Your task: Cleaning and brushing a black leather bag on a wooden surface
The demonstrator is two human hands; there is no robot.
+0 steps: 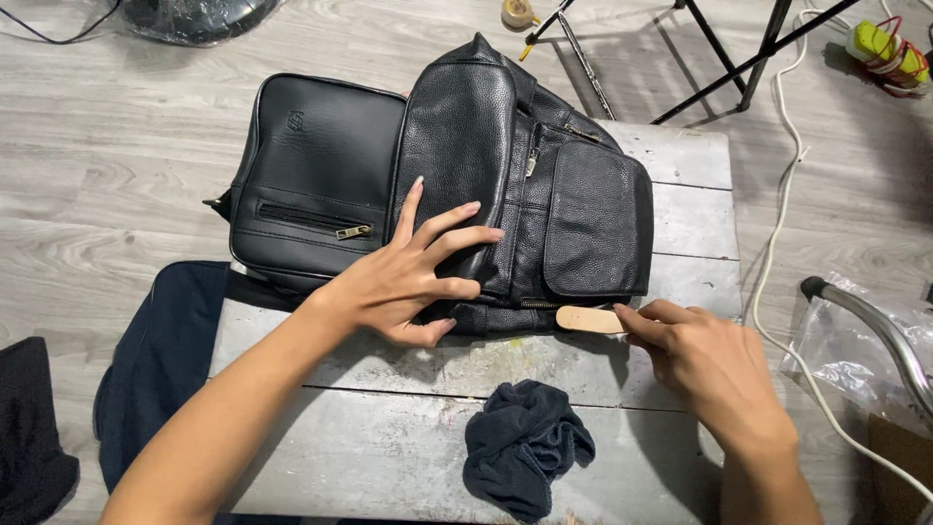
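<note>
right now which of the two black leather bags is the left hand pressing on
The pebbled-leather bag with the flap pocket, on the right. The left hand lies spread on its front panel; the smooth bag with the brass zip pull lies untouched beside it.

The bag [525, 185] is black pebbled leather with a soft sheen and brass-toned metal zips. The pouch [316, 175] is smoother leather. The stick [589, 319] is pale bare wood. The desk [408, 437] is rough, grey-painted planks; the rag [525, 442] is matt dark cloth.
</note>
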